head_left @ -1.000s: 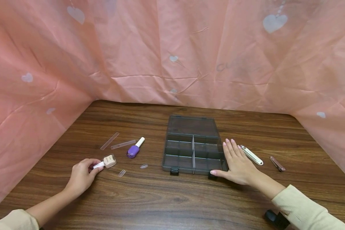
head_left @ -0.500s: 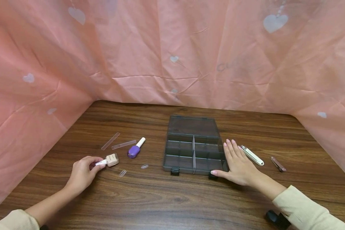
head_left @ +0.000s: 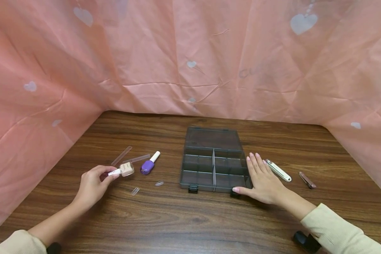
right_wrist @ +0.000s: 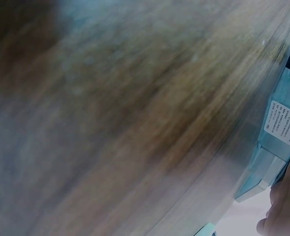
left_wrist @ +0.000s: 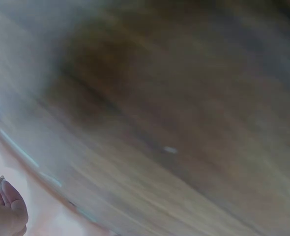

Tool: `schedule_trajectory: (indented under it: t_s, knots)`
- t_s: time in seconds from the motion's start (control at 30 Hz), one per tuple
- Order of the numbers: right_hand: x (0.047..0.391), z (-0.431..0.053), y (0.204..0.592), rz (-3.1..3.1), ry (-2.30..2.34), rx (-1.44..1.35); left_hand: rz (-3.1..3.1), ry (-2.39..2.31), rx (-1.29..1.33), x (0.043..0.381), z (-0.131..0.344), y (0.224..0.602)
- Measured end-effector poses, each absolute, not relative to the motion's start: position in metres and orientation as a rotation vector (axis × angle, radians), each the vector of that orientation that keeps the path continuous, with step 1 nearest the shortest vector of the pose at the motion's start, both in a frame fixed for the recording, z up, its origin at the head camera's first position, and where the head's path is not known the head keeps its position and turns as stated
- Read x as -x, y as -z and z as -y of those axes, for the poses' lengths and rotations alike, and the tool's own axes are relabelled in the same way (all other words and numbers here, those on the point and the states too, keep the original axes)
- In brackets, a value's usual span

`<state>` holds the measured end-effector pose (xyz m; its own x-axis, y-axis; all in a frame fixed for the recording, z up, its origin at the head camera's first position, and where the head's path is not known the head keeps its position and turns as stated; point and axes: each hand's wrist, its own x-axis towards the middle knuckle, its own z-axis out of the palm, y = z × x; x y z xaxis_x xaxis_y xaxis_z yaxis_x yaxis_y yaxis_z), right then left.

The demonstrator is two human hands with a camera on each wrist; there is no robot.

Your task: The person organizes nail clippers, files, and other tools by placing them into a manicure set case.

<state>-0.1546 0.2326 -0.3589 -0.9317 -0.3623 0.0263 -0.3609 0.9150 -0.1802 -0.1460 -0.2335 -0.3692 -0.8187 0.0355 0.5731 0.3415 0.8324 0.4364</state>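
My left hand point(head_left: 93, 183) pinches the white cap of a beige nail polish bottle point(head_left: 127, 169) between thumb and fingers, just above the table on the left. A purple nail polish bottle point(head_left: 147, 167) with a white cap lies to its right. My right hand point(head_left: 266, 181) rests with straight fingers against the right side of a dark see-through divided box point(head_left: 198, 179), its thumb at the front latch. The box's lid point(head_left: 212, 138) is laid back. In the right wrist view a white label point(right_wrist: 284, 124) shows on the box.
Two clear strips point(head_left: 121, 156) lie behind the left hand, one partly hidden by the beige bottle. Two clear nail tips point(head_left: 135, 191) lie in front. A white nail clipper point(head_left: 278, 170) and a small pinkish clipper point(head_left: 306, 180) lie right of the right hand. A pink curtain point(head_left: 190, 70) surrounds the table.
My left hand has raised the beige nail polish bottle and moved it slightly right and away from me, over the end of a clear strip. The right hand stays against the box.
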Motion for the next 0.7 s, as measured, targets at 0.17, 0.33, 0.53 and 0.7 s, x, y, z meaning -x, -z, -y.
schedule_trajectory:
  t_s: [0.17, 0.33, 0.53, 0.7]
  knots:
    - [0.155, -0.233, 0.358, -3.066, 0.293, 0.589, 2.421, 0.766, 0.301, 0.15, 0.225, 0.366]
    - [0.154, -0.233, 0.358, -3.062, 0.296, 0.587, 2.413, 0.818, 0.312, 0.152, 0.215, 0.364]
    - [0.154, -0.233, 0.358, -3.059, 0.285, 0.568, 2.446, 0.858, 0.312, 0.154, 0.205, 0.365]
    - [0.155, -0.232, 0.358, -3.065, 0.282, 0.582, 2.436, 0.887, 0.319, 0.157, 0.198, 0.365]
